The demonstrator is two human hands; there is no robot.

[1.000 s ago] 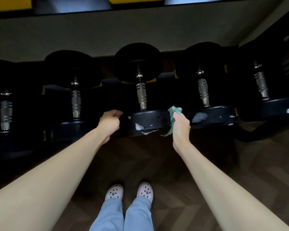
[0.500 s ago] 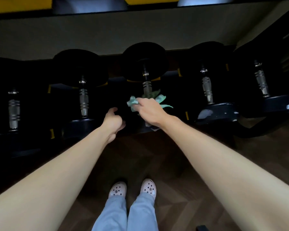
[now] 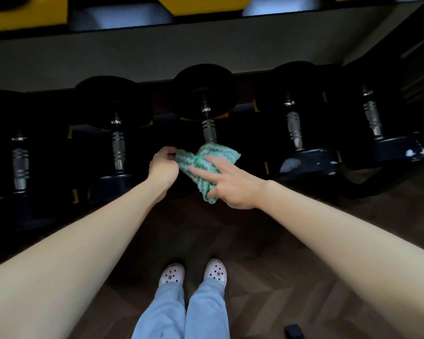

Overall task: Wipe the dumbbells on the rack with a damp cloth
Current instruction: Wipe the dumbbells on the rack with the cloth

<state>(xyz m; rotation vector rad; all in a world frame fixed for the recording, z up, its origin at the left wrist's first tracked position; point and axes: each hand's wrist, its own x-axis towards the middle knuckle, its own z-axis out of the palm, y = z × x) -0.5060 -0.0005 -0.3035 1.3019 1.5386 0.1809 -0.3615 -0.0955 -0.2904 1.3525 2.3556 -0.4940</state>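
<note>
Several black dumbbells with chrome grips lie in a row on a low dark rack (image 3: 255, 106). The middle dumbbell (image 3: 207, 99) is straight ahead; its near head is hidden under a green-and-white cloth (image 3: 201, 162). My right hand (image 3: 228, 184) presses the cloth down with fingers spread flat over it and the thumb under the lower edge. My left hand (image 3: 163, 167) is curled at the cloth's left corner, beside the near head of that dumbbell.
Neighbouring dumbbells sit left (image 3: 118, 133) and right (image 3: 294, 128), with another further right (image 3: 377, 123) showing chipped paint. Dark herringbone wood floor (image 3: 291, 277) lies below, with my feet in pale clogs (image 3: 194, 275). A beige wall rises behind the rack.
My right hand slid from the dumbbell's right side onto its near head and has flattened, fingers spread over the unfolded cloth. My left hand shifted up to the cloth's left corner.
</note>
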